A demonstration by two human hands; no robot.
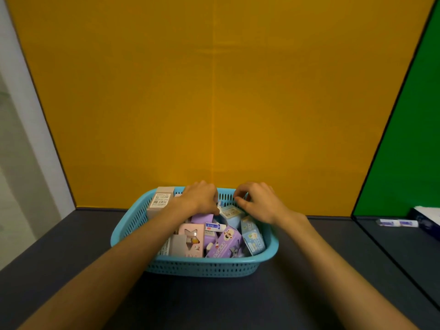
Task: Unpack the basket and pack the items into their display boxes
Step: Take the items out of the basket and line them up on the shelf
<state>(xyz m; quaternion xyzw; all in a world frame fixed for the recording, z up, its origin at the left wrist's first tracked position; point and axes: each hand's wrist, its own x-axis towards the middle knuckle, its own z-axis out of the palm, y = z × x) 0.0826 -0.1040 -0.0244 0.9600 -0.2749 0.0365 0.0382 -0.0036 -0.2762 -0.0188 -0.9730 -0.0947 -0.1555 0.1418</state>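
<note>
Resting on the dark table [71, 270] at six o'clock, the blue basket [202, 266] is crowded with small boxes. Its far end is reached by the left hand [200, 196] and right hand [256, 201] (fingers curled; any grasp cannot be told).

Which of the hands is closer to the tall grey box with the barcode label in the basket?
Left. The left hand is just right of the grey box at the blue basket's far left corner; the right hand is farther right, past the left hand.
</note>
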